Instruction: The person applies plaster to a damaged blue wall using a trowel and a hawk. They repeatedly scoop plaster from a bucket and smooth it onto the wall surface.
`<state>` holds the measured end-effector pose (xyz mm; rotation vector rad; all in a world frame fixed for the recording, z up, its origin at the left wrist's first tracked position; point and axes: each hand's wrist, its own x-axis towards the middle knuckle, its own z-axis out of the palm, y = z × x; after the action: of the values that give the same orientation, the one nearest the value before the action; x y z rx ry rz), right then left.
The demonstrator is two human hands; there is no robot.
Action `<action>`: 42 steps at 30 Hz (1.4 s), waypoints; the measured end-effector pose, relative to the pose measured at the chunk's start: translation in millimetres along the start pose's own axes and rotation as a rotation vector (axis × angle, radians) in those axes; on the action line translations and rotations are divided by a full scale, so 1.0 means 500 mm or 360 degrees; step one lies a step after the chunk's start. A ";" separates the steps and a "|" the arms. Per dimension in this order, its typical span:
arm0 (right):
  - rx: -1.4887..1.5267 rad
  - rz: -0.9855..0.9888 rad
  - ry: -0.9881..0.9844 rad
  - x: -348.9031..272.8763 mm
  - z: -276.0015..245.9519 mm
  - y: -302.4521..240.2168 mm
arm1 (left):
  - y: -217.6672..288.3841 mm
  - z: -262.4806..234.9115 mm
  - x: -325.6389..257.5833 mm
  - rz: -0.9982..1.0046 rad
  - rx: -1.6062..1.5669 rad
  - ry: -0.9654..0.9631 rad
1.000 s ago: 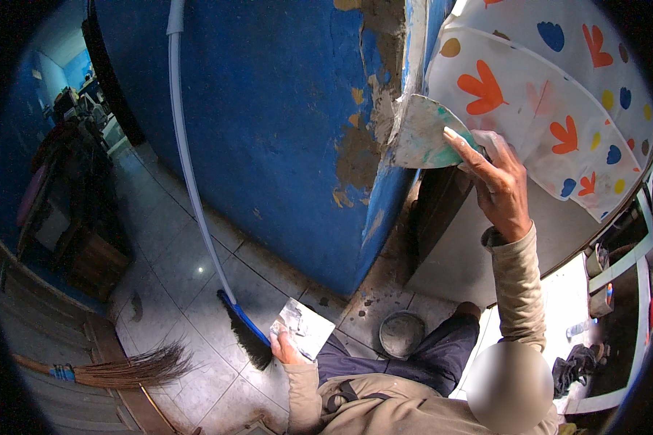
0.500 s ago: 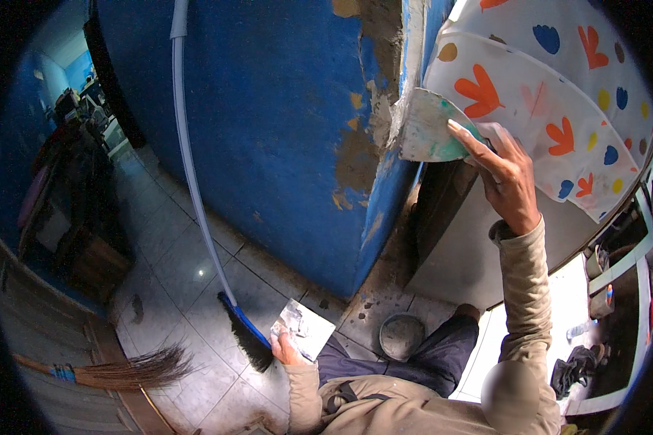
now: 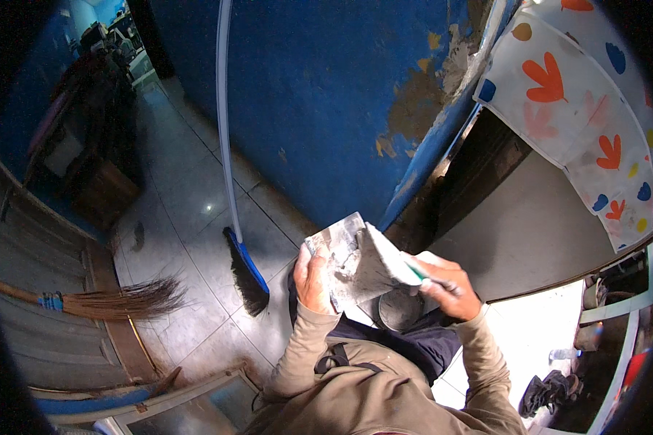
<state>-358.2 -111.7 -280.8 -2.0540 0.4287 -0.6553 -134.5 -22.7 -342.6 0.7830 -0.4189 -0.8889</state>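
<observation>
My left hand point(image 3: 314, 284) grips a small square white board point(image 3: 339, 235) smeared with grey-white putty, held in front of my body. A broad putty knife point(image 3: 382, 262) is in my right hand point(image 3: 451, 287), fingers closed round its greenish handle. Its blade is tilted against or just over the board's putty; I cannot tell whether it touches. Beyond them stands a blue wall point(image 3: 305, 116), its corner edge bare and patched with grey and brown where paint is gone. A round grey bowl point(image 3: 400, 309) rests low between my legs, partly hidden by the knife and right hand.
A long-handled brush broom point(image 3: 226, 123) with a blue head leans at the wall, left of the board. One straw broom point(image 3: 123, 301) lies farther left. On the right, a patterned sheet point(image 3: 559, 87) hangs over a grey-brown panel point(image 3: 551, 217). A rack point(image 3: 617, 312) stands beyond.
My right hand has brought the putty knife down from the wall corner to the board. My left hand has raised the board, and the view has shifted.
</observation>
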 end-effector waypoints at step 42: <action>-0.1834 -0.1041 0.0931 0.189 -0.331 -0.192 | -0.025 -0.016 0.021 0.0040 0.0253 -0.0331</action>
<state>-377.5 -221.1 -98.9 -3.1120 0.5262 -1.7187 -130.2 -32.8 -357.0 0.8314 -0.6881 -0.9248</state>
